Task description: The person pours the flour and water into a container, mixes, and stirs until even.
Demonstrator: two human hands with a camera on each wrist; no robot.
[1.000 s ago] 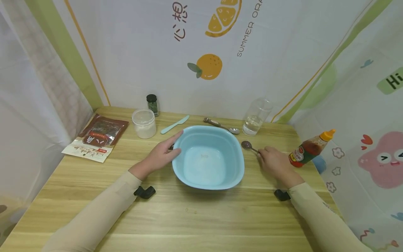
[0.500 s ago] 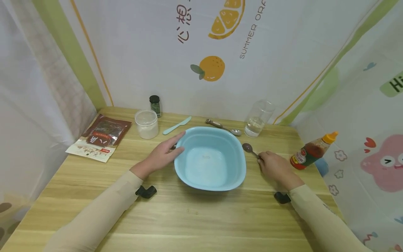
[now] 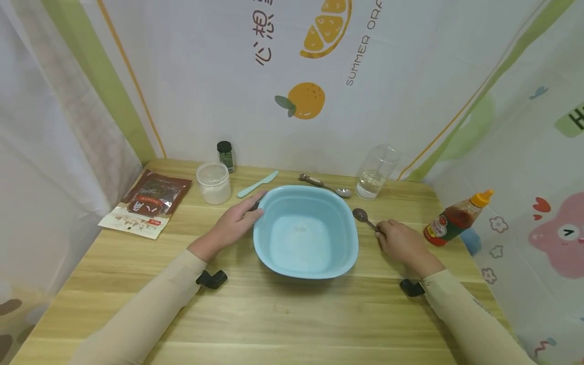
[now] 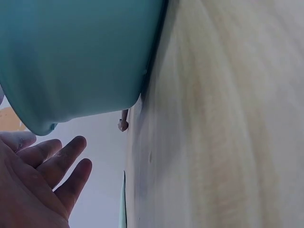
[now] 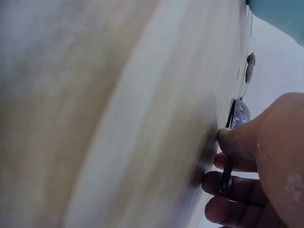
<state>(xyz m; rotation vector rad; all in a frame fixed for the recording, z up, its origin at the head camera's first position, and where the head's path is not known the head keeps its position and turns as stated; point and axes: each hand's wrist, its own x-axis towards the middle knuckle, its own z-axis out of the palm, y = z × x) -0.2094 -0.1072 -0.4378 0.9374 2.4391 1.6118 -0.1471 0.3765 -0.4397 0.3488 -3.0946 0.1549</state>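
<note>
A light-blue basin [image 3: 305,271] stands in the middle of the wooden table. My left hand [image 3: 230,225] is at its left rim, fingers extended and thumb apart. In the left wrist view, the fingers [image 4: 66,159] are fairly straight just beside the rim, curled round nothing. To the right of the basin lies a dark spoon [image 3: 360,215], its bowl pointing toward the basin. My right hand [image 3: 403,246] pinches its handle low over the tabletop. In the right wrist view, thumb and fingers hold the dark handle [image 5: 227,175].
Behind the basin lie a metal spoon [image 3: 342,192] and a pale green knife [image 3: 257,184]. A jar of white powder [image 3: 213,190], a black-capped spice jar [image 3: 225,156] and a brown packet [image 3: 148,203] are left. A glass [image 3: 371,177] and sauce bottle [image 3: 456,220] stand right.
My left thumb and fingers have drawn back slightly from over the basin's rim. The right hand keeps its pinch on the spoon, almost unmoved. The head view has shifted a little.
</note>
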